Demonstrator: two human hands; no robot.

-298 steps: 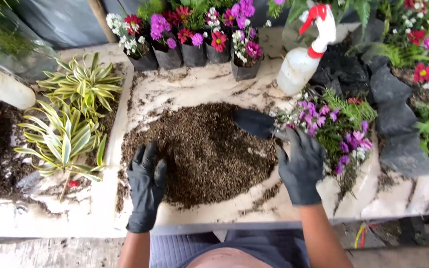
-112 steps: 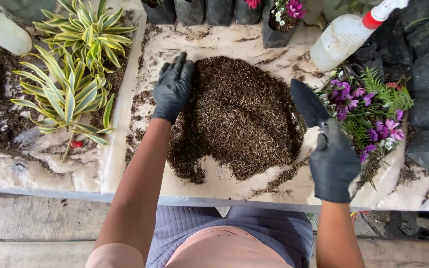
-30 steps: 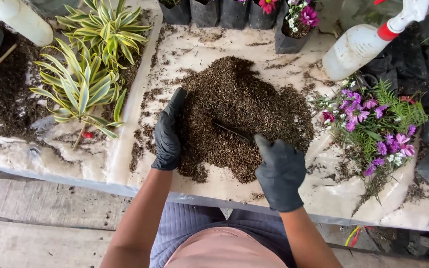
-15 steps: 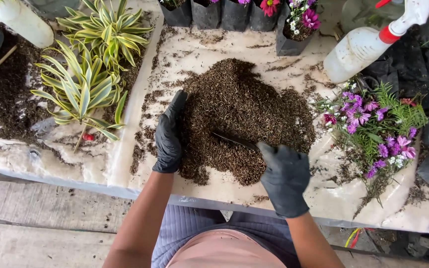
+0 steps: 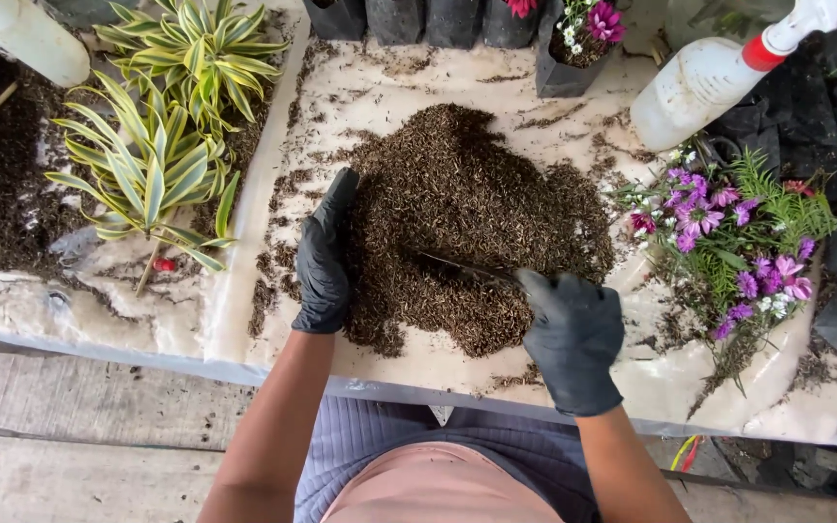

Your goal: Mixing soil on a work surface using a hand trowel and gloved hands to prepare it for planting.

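A heap of dark brown potting soil (image 5: 467, 218) lies on the pale worktop (image 5: 394, 353). My left hand (image 5: 324, 257), in a black glove, rests flat with fingers together against the heap's left edge. In its own black glove, my right hand (image 5: 573, 334) grips the handle of a dark trowel (image 5: 457, 269) whose blade is pushed into the soil at the heap's near side. Most of the blade is buried.
Striped green-yellow plants (image 5: 162, 145) lie at the left beside loose soil. A purple flowering plant (image 5: 728, 228) lies at the right. A white spray bottle (image 5: 719, 73) and black nursery bags (image 5: 457, 19) stand at the back. The worktop's front edge is just below my hands.
My right hand has drawn slightly toward me and to the right with the trowel still in the soil. My left hand stays against the heap's left side.
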